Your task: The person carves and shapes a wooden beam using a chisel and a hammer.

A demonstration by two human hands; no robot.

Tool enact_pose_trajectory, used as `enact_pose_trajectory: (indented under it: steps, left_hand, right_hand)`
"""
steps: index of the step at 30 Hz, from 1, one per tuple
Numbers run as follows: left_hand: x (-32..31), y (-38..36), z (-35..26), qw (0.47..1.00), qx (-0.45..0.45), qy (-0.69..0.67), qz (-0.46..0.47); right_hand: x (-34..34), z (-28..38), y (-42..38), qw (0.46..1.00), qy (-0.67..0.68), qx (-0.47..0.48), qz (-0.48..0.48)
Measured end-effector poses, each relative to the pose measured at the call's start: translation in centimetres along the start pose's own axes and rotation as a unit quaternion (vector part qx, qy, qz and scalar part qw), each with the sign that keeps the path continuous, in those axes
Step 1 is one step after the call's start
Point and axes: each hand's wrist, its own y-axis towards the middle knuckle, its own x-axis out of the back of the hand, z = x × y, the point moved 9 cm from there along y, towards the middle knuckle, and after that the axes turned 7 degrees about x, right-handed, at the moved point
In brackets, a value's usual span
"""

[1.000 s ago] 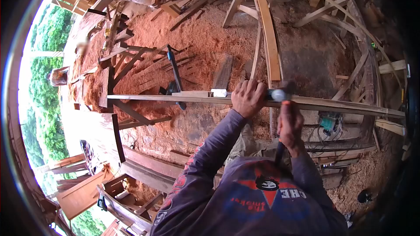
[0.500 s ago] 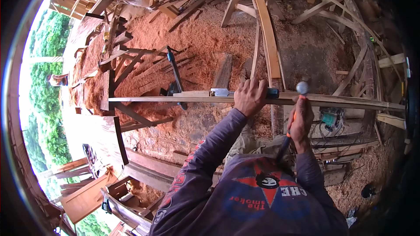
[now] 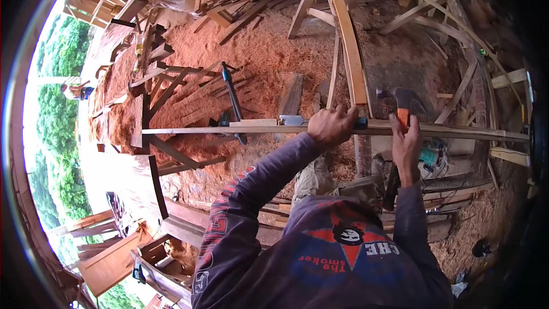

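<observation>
My left hand (image 3: 331, 127) is closed around a chisel. The wide metal chisel blade (image 3: 291, 120) points left and lies along a long wooden beam (image 3: 263, 130); its dark blue handle sticks out to the right of my fist. A short strip of wood (image 3: 251, 122) sits against the beam, left of the blade. My right hand (image 3: 406, 147) grips a claw hammer (image 3: 404, 115) by its orange and black handle, just right of the chisel's end. The hammer head is above the beam and apart from the chisel. A bar clamp (image 3: 231, 94) crosses the beam farther left.
A teal power tool (image 3: 433, 157) lies beyond the beam at right. A curved plank (image 3: 347, 40) rests on a wooden trestle (image 3: 305, 6) ahead. Wood shavings (image 3: 257, 40) cover the floor. A person (image 3: 77, 90) is far off at left.
The hammer has turned in my right hand, so its head now shows from the side. My right hand has shifted slightly right. The left hand stays on the chisel.
</observation>
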Motion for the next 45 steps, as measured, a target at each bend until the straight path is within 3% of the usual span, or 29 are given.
enact_pose_trajectory:
  steps: [1,3,4,5,7,8,10,12,14,17,23,25,27,29,31,33,36,38,39,40,45]
  left_hand:
    - [-0.1,0.0,0.1,1.0,0.004,-0.002,0.012]
    - [-0.1,-0.1,0.0,1.0,-0.012,-0.009,0.024]
    - [0.0,-0.2,-0.2,0.999,-0.025,-0.015,0.036]
    - [0.2,0.1,0.0,0.999,-0.027,-0.016,0.038]
    - [-0.6,0.5,-0.9,0.971,-0.118,-0.119,0.168]
    - [0.9,0.9,-0.6,0.971,-0.119,-0.122,0.17]
    - [4.8,0.5,0.5,0.958,-0.144,-0.025,0.246]
    - [12.7,2.4,5.3,0.995,-0.063,-0.04,0.063]
    - [15.4,2.0,9.0,0.999,-0.007,0.02,0.035]
    - [11.5,-0.8,13.8,0.985,0.087,-0.032,0.144]
    - [5.3,-3.8,17.8,0.954,0.14,-0.044,0.26]
    - [5.1,-4.0,17.4,0.954,0.143,-0.069,0.254]
    - [5.6,-3.4,15.5,0.978,0.086,-0.038,0.189]
    - [6.1,-3.2,15.5,0.981,0.109,-0.043,0.156]
    - [9.7,-3.7,17.4,0.961,0.212,-0.174,0.03]
    - [11.2,-5.1,17.0,0.961,0.231,-0.12,0.096]
    - [10.7,-8.6,15.6,0.967,0.174,-0.109,0.152]
    - [11.2,-10.8,15.9,0.988,0.131,-0.066,0.038]
    - [9.1,-12.6,18.0,0.977,0.191,-0.065,0.075]
    - [8.6,-13.5,18.3,0.977,0.194,-0.052,0.066]
    - [7.8,-13.0,18.8,0.98,0.177,-0.088,0.004]
  right_hand:
    - [-0.1,-0.3,0.1,1.0,-0.001,-0.002,-0.002]
    - [0.0,1.6,0.1,0.984,-0.13,0.114,-0.034]
    - [-0.5,0.6,0.0,0.992,-0.117,0.035,0.016]
    - [-0.6,0.4,-0.2,0.992,-0.119,0.032,0.015]
    - [-0.7,-0.4,-0.3,0.992,-0.129,0.019,-0.003]
    - [-0.6,-0.6,-0.2,0.991,-0.131,0.016,-0.001]
    - [-0.8,-0.4,-0.2,0.985,-0.168,0.024,0.006]
    - [-0.8,-0.1,-0.2,0.988,-0.156,0.02,0.0]
    - [-0.6,-0.1,-0.1,0.991,-0.135,0.021,0.0]
    - [-0.4,0.9,-0.1,0.993,-0.12,0.012,0.013]
    - [-0.9,0.2,-0.4,0.992,-0.126,0.005,0.014]
    - [-0.8,0.4,-0.3,0.991,-0.133,0.012,0.006]
    - [-0.7,0.7,-0.4,0.992,-0.129,0.003,0.012]
    - [-0.7,0.6,-0.4,0.991,-0.132,-0.006,0.022]
    - [-0.4,0.7,-0.2,0.991,-0.131,-0.002,0.023]
    - [-0.4,0.5,-0.4,0.992,-0.126,-0.008,0.02]
    - [0.0,1.1,-0.1,0.993,-0.113,0.019,-0.004]
    - [0.1,0.7,0.0,0.996,-0.089,0.006,-0.006]
    - [0.5,0.6,0.0,0.997,-0.077,0.008,-0.008]
    - [0.4,-0.6,-0.3,0.998,-0.044,-0.041,0.019]
    - [1.5,-1.6,-0.4,0.998,0.003,0.027,0.057]
